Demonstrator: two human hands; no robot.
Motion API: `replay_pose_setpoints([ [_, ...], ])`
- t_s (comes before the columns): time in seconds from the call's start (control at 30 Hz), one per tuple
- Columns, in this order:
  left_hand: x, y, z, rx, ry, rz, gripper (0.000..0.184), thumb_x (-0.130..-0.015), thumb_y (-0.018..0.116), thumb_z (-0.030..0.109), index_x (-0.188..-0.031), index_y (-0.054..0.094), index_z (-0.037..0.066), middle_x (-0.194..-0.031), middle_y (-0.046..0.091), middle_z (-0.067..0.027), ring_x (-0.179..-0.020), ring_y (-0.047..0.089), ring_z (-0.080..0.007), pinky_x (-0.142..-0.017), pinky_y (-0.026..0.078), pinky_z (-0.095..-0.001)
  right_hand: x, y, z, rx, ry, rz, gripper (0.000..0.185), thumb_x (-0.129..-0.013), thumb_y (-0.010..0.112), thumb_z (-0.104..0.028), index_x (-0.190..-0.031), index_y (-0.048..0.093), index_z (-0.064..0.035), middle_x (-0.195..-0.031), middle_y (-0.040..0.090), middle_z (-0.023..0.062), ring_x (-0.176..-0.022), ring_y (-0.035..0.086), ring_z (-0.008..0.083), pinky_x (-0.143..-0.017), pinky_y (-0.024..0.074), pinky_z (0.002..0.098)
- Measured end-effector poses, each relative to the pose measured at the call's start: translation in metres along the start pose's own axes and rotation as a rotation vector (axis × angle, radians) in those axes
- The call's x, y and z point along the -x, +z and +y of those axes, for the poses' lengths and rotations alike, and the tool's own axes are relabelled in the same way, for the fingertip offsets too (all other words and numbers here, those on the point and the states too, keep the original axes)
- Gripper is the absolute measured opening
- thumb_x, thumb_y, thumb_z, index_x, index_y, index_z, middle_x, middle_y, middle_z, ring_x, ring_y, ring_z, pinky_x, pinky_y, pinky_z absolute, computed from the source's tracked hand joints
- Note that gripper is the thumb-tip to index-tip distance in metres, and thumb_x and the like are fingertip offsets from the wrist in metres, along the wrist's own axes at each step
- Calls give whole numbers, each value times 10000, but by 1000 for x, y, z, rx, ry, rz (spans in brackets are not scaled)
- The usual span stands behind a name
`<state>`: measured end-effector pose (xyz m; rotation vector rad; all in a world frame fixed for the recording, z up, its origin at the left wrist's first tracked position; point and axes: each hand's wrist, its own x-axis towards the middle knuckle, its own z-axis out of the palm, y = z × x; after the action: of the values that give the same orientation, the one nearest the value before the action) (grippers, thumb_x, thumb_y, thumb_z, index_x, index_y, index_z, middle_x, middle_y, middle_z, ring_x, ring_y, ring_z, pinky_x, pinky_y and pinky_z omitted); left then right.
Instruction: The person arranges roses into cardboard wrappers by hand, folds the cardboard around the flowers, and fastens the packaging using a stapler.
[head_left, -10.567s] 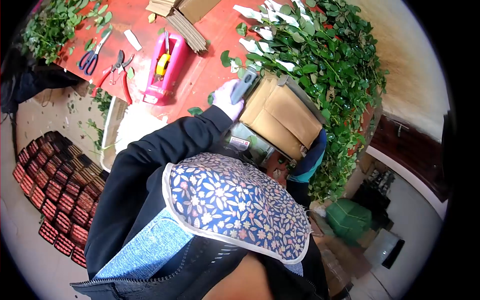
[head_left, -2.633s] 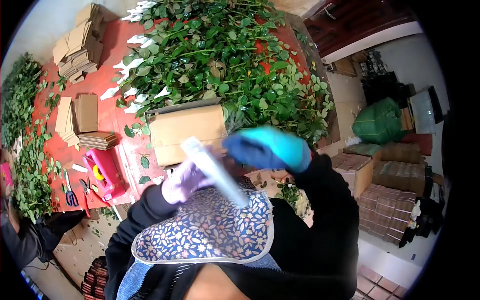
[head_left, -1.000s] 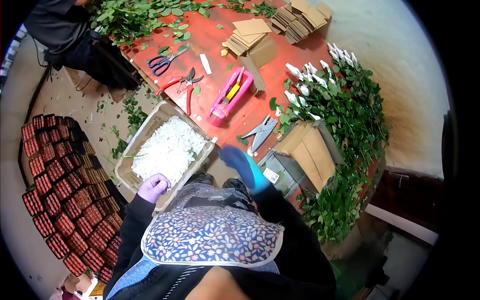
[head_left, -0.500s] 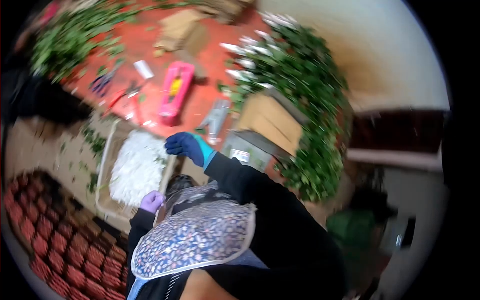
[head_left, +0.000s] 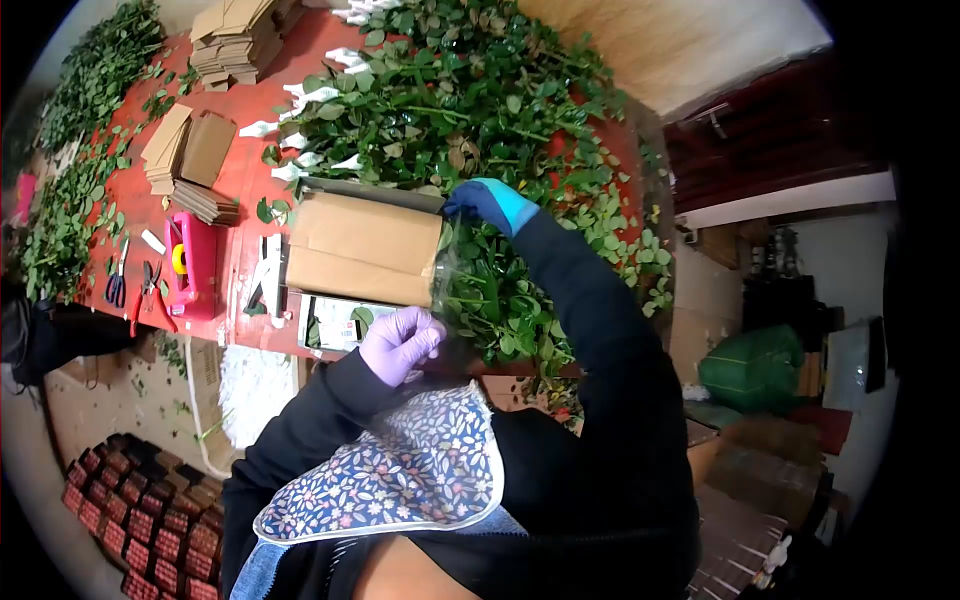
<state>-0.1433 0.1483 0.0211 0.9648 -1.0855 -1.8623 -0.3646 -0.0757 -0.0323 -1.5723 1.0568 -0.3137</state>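
Both hands have swung away from the white pile, and now they're up at the right-hand end of the brown cardboard packet [head_left: 365, 248]! Half a second ago the right hand [head_left: 487, 205] was out by the basket's edge with the left hand [head_left: 403, 342] near it; from my remote seat I now see them on either side of one corner. For the work, that shifts attention from the white pieces [head_left: 254, 392] to the packet and the clear plastic film [head_left: 447, 268] at its end.

Right hand, blue glove: fingers bent toward the packet's far corner, and I can't tell whether they have hold of the film. Left hand, purple glove: closed up, thumb folded against curled fingers; anything thin inside it is hidden from me. It sits just off the packet's near corner, so the packet lies ahead of it and to the left of the right hand.

Further left, beyond the packet, the stapler [head_left: 265, 275] lies on the red table [head_left: 245, 120], untouched, with the pink tape dispenser [head_left: 193, 268] past it. Leafy stems [head_left: 500, 290] spread beneath and beyond the right hand, some crossing well past its fingers.
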Motion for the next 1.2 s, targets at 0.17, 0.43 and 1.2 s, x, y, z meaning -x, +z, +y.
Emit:
replay_pose_setpoints([
  [0.17,-25,22,-43,161,-121,253,138,-977,574,165,-923,620,47,-753,611,11,-637,535,-44,-585,432,-183,-53,-1,64,260,123,-243,265,-945,489,-206,-1014,700,-60,-913,694,103,-746,637,194,-709,503,315],
  [0.43,-24,37,-52,182,-118,276,164,-974,588,187,-938,617,30,-757,617,2,-641,548,-48,-593,446,-184,-53,18,82,511,25,-340,398,-973,425,-350,-1154,612,-50,-1060,667,185,-940,615,346,-833,458,414],
  [1.2,-3,38,-63,-57,143,441,160,-980,554,176,-944,602,28,-761,563,32,-656,478,-50,-604,418,-221,146,123,5,1029,-665,-545,279,-789,551,-161,-1065,580,-145,-928,610,43,-736,633,213,-637,491,337],
])
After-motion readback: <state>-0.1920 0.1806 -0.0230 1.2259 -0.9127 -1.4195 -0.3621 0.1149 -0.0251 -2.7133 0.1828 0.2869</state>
